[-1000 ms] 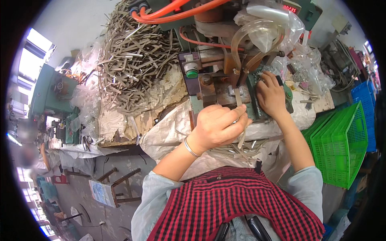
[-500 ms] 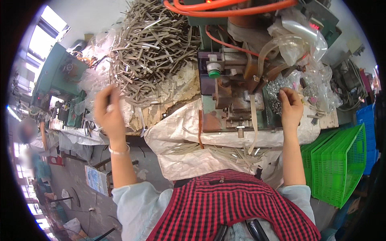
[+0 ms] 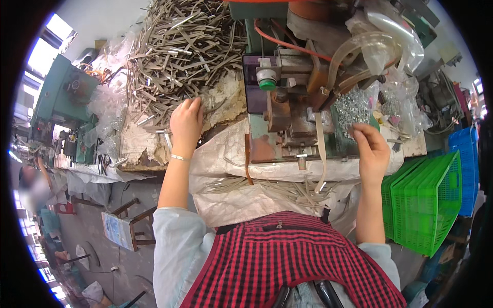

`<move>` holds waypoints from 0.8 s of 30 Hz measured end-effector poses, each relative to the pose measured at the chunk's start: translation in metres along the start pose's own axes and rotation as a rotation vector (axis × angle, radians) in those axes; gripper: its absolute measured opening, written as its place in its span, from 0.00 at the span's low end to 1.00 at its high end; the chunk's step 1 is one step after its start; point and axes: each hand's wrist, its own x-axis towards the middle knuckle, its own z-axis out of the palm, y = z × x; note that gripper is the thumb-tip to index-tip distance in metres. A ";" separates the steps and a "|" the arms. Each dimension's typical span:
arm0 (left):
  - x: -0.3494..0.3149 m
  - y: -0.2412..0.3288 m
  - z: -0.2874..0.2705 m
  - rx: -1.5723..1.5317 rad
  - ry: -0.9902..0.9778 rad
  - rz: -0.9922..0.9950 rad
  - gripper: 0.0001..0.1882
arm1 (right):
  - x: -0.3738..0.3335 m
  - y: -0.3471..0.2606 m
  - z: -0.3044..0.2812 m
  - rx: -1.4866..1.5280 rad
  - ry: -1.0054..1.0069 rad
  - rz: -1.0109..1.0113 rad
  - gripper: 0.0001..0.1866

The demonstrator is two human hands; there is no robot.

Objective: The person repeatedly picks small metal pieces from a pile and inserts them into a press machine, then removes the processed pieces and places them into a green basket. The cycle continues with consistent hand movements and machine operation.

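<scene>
At the near edge of a large heap of grey-brown flat strips [image 3: 185, 51], my left hand [image 3: 186, 123] has its fingers drawn together, and what they hold, if anything, is hidden. My right hand [image 3: 374, 154] is closed in a pinch beside a pile of small shiny metal pieces [image 3: 353, 110]; anything between its fingertips is too small to make out. Between the hands stands a press-like machine [image 3: 298, 120] with worn metal blocks and a green button [image 3: 267, 84]. One pale strap [image 3: 321, 149] hangs from it, curving down over its front edge, touched by neither hand.
More strips [image 3: 277, 189] lie on a white woven sheet [image 3: 221, 164] below the machine. Stacked green crates [image 3: 426, 200] and a blue crate [image 3: 465, 169] stand at the right. At left are another green machine [image 3: 61, 108], a stool [image 3: 123, 228] and a person [image 3: 43, 179].
My left hand has moved right, onto the near edge of the strip heap. My right hand has dropped slightly, staying by the metal pieces. The whole view has shifted a little.
</scene>
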 end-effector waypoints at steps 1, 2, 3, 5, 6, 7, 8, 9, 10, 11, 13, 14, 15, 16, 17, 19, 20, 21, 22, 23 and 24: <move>0.007 0.007 -0.001 -0.091 0.090 -0.030 0.06 | 0.006 -0.013 0.010 -0.006 -0.045 -0.054 0.09; 0.013 0.013 -0.003 -0.181 0.182 -0.062 0.06 | 0.014 -0.020 0.024 0.003 -0.041 -0.116 0.10; 0.018 0.019 -0.004 -0.272 0.273 -0.091 0.05 | 0.023 -0.026 0.038 0.010 -0.034 -0.179 0.11; 0.025 0.039 -0.012 -0.594 0.319 -0.343 0.07 | 0.038 -0.028 0.061 0.000 0.000 -0.254 0.14; 0.025 0.051 -0.019 -0.838 0.315 -0.437 0.06 | 0.038 -0.025 0.068 0.054 -0.045 -0.212 0.16; 0.021 0.058 -0.026 -1.069 0.307 -0.540 0.06 | 0.037 -0.024 0.074 0.116 -0.101 -0.167 0.18; 0.013 0.063 -0.029 -1.186 0.237 -0.600 0.05 | 0.035 -0.022 0.079 0.203 -0.075 -0.130 0.18; 0.009 0.074 -0.033 -1.286 0.193 -0.666 0.07 | 0.032 -0.022 0.083 0.289 -0.048 -0.095 0.19; 0.000 0.076 -0.039 -1.353 0.104 -0.672 0.10 | 0.027 -0.025 0.086 0.382 -0.023 -0.057 0.19; -0.003 0.081 -0.046 -1.429 0.023 -0.671 0.13 | 0.027 -0.025 0.088 0.385 -0.008 -0.067 0.21; 0.005 0.102 -0.073 -1.481 -0.020 -0.650 0.11 | 0.025 -0.023 0.090 0.456 -0.013 -0.040 0.22; 0.017 0.117 -0.092 -1.588 0.011 -0.453 0.10 | 0.025 -0.025 0.088 0.482 -0.027 -0.013 0.23; 0.030 0.131 -0.114 -1.672 0.054 -0.257 0.10 | 0.026 -0.029 0.087 0.519 -0.054 0.016 0.24; 0.042 0.145 -0.129 -1.562 0.087 -0.095 0.11 | 0.026 -0.032 0.088 0.547 -0.076 0.043 0.24; 0.053 0.157 -0.143 -1.442 0.119 0.060 0.11 | 0.025 -0.037 0.090 0.575 -0.075 0.052 0.24; 0.076 0.169 -0.149 -0.947 0.165 0.197 0.11 | 0.021 -0.045 0.095 0.624 -0.058 0.071 0.24; 0.076 0.171 -0.149 -1.040 0.179 0.120 0.11 | 0.022 -0.050 0.100 0.695 -0.049 0.092 0.24; 0.076 0.173 -0.148 -1.133 0.193 0.042 0.11 | 0.019 -0.054 0.103 0.689 -0.037 0.086 0.23; 0.073 0.168 -0.146 -1.020 0.213 0.049 0.11 | 0.015 -0.056 0.103 0.679 -0.012 0.078 0.23; 0.073 0.168 -0.143 -1.120 0.213 0.039 0.11 | 0.013 -0.057 0.102 0.669 0.013 0.070 0.23; 0.074 0.169 -0.140 -1.219 0.212 0.028 0.11 | 0.016 -0.057 0.101 0.583 0.028 0.046 0.22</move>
